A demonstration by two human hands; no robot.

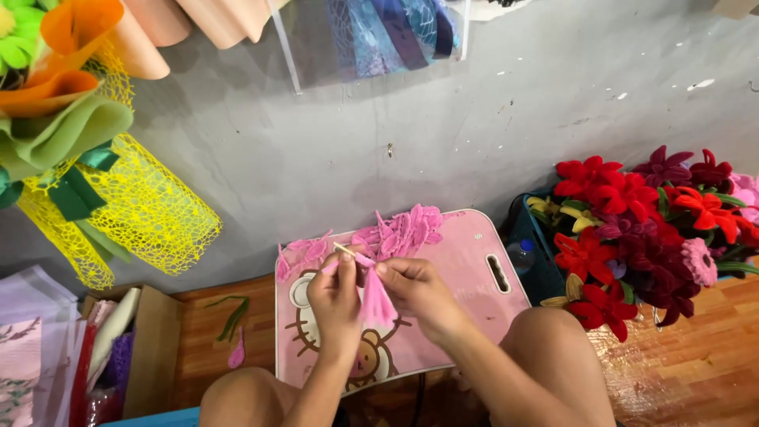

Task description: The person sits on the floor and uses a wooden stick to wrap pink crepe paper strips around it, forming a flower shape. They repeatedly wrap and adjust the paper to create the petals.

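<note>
From the head camera, both hands meet over a pink lap board [466,261] that rests across the person's knees. The left hand [334,304] pinches a thin wooden stick [343,251], fingers closed round it just below its upper end. The right hand [417,289] is closed on a pink fuzzy petal [376,304] that hangs down from the stick between the two hands. The petal looks light, soft and bendable, probably easy to crush, so it is best taken at its top, by the stick. The stick seems stiff but thin. More pink petals [399,231] lie along the board's far edge. A basket of red flowers [632,237] stands to the right, yellow mesh wrap [142,209] to the left.
</note>
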